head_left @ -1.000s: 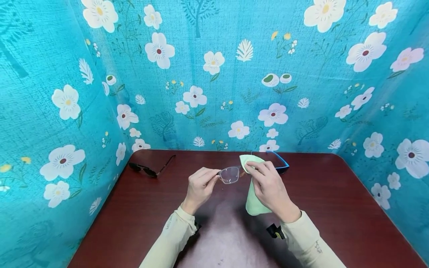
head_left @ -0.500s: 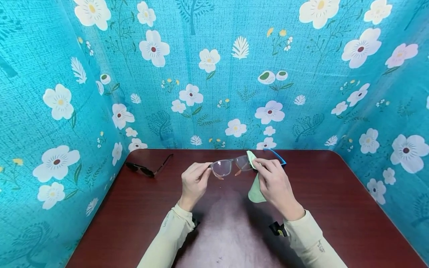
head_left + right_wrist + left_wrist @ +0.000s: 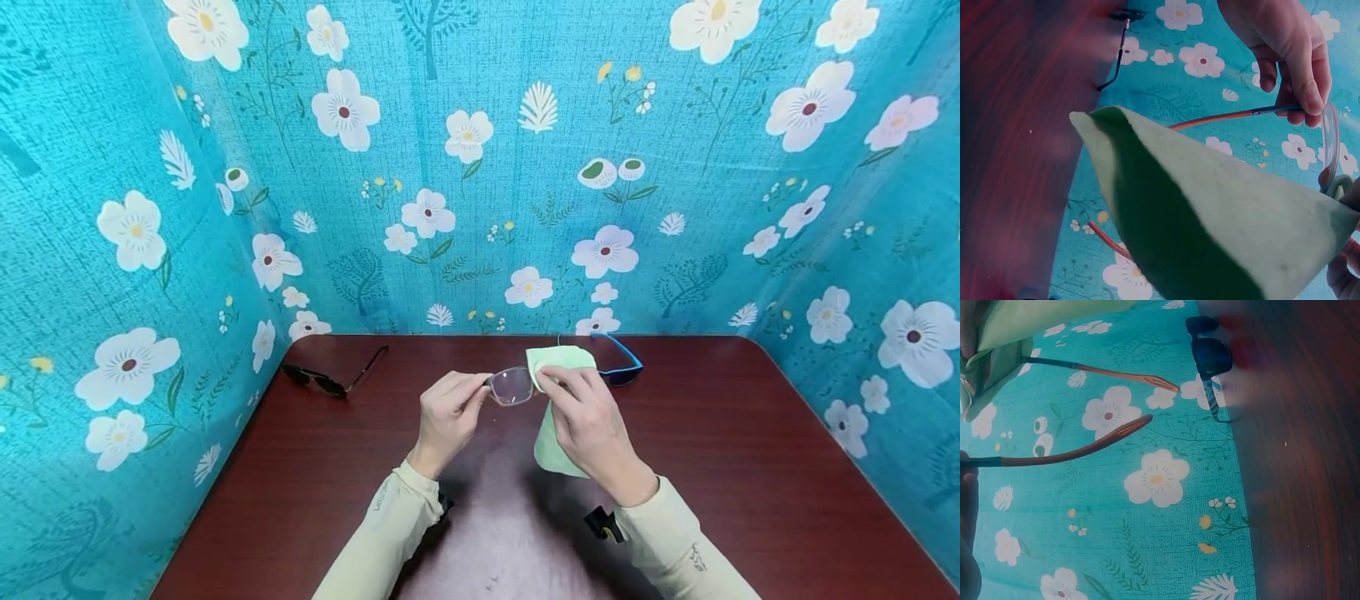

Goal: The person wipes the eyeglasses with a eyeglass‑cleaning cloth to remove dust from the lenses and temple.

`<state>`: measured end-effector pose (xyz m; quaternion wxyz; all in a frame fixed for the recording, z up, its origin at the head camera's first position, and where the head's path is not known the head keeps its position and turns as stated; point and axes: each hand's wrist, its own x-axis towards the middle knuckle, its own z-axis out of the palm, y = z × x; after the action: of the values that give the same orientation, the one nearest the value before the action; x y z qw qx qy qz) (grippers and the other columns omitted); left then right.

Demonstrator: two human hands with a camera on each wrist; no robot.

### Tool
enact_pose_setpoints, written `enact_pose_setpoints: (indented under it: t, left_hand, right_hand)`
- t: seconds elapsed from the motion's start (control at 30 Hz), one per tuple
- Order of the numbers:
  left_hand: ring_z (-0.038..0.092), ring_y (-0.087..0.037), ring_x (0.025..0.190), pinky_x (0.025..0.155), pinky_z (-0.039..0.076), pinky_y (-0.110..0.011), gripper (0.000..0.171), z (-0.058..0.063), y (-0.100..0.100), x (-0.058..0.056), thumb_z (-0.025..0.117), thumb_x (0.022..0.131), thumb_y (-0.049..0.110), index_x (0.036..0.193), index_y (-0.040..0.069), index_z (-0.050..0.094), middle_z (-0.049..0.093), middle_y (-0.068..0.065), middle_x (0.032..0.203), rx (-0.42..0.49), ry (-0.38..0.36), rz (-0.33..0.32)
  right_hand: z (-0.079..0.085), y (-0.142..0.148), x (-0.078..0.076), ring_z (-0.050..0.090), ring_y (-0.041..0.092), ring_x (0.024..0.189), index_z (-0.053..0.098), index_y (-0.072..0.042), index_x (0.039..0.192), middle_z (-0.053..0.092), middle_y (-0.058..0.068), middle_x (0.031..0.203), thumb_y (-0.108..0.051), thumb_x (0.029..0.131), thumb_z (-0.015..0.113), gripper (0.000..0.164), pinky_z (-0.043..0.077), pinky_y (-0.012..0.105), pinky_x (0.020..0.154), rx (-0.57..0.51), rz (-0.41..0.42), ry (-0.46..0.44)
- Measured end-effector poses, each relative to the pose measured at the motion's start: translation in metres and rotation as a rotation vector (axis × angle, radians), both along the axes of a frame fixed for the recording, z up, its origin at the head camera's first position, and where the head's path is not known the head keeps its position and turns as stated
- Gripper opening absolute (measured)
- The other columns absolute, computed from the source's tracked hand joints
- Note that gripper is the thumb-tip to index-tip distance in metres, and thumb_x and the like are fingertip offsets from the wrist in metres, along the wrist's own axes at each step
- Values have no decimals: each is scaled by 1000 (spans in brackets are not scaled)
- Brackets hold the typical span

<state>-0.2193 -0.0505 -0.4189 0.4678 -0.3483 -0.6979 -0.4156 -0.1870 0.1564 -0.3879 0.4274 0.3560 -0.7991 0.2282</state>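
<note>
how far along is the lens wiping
Done: clear glasses raised, temples unfolded. In hand: left hand pinches them at one side; right hand holds the green cloth over one lens. Remaining, probably: finishing that lens; whether the bare lens is wiped can't be told.

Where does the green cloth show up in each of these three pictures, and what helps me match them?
Head: the green cloth is just right of centre, in the right hand.
Left wrist: in the upper left corner.
Right wrist: large, across the lower middle to the right edge.
Shared landmark: the clear glasses, partly visible in all three.
</note>
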Motion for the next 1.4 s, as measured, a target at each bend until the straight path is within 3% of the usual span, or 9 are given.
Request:
enact_pose_setpoints:
  t: [0.23, 0.47, 0.7, 1.07, 1.23, 1.4]
  left_hand:
    - [57, -10, 70, 61, 45, -23, 16, -1, 0, -1, 65, 78, 9, 93, 5, 68, 65, 0, 83, -10, 21, -10]
    - [58, -11, 70, 60, 45, -24, 14, 0, -3, -3, 66, 78, 7, 91, 3, 68, 65, -1, 83, 41, 19, 12]
    - [58, -12, 71, 60, 45, -23, 14, 0, -6, -4, 64, 79, 9, 91, 3, 68, 65, -1, 84, 68, 6, 31]
    - [57, -10, 71, 61, 45, -22, 16, 3, 0, 3, 65, 79, 9, 94, 5, 68, 64, 0, 84, -8, 2, -5]
    - [58, -11, 72, 62, 46, -23, 15, 5, 0, 4, 65, 78, 7, 92, 4, 68, 64, -1, 82, 44, -35, -8]
    - [58, -12, 73, 61, 46, -22, 16, 6, -2, 5, 66, 76, 3, 93, 4, 68, 63, -2, 83, 84, -74, -18]
  right_hand:
    - [0, 10, -6, 48, 27, 82, 63, -2, 106, 58, 9, 103, 2, 78, 47, 33, 41, 36, 69, -6, -22, -9]
    - [-2, 24, -12, 48, 29, 83, 63, -1, 107, 58, 10, 104, 4, 78, 48, 33, 41, 36, 68, -13, -63, -25]
    - [-5, 28, -10, 48, 29, 83, 62, -1, 107, 58, 11, 104, 3, 78, 49, 33, 41, 36, 67, -16, -77, -31]
    - [-3, 10, -3, 48, 31, 79, 64, -1, 104, 60, 11, 100, -3, 84, 39, 32, 38, 40, 71, -16, 0, 114]
    - [-3, 14, -5, 49, 33, 78, 64, -1, 104, 60, 12, 101, -3, 85, 39, 31, 38, 42, 70, -14, -25, 171]
    - [-2, 24, -9, 49, 34, 81, 64, -1, 104, 59, 13, 102, -1, 82, 42, 31, 38, 42, 71, -41, -55, 135]
